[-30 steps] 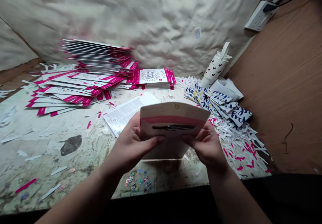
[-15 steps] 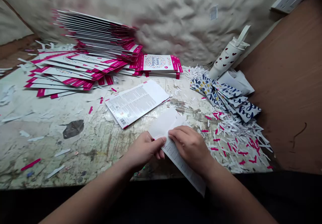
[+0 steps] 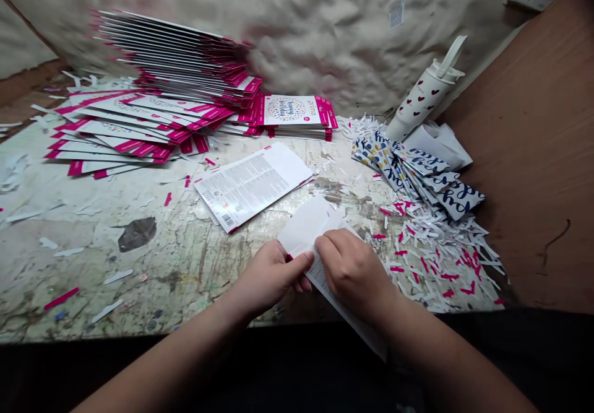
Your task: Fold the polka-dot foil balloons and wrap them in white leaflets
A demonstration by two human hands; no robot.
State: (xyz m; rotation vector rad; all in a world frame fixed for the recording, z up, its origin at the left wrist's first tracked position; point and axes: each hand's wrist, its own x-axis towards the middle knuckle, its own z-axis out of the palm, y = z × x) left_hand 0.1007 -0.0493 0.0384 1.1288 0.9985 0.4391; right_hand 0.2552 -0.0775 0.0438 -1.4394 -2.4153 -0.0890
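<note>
Near the table's front edge I hold a white card package point(image 3: 306, 222) with fine print on its back, tilted down toward the lower right. My left hand point(image 3: 270, 273) pinches its left side, thumb on top and fingers beneath. Over its middle, the fingers of my right hand point(image 3: 352, 270) are curled together and pressed against the printed face. What lies under those fingertips is hidden. Just beyond my hands, a couple of similar printed packages point(image 3: 253, 184) lie back side up with a barcode at the near corner.
Tall stacks of pink-and-white packages point(image 3: 185, 60) stand at the back left, beside a smaller pile point(image 3: 294, 113). At right are a white tumbler with hearts point(image 3: 420, 100), folded patterned foil pieces point(image 3: 427, 181) and a heap of white and pink paper scraps point(image 3: 445, 252). A brown panel point(image 3: 533, 171) borders the right.
My right hand's fingers have curled in more tightly over the package. Both hands stay in nearly the same place, and the view has shifted slightly.
</note>
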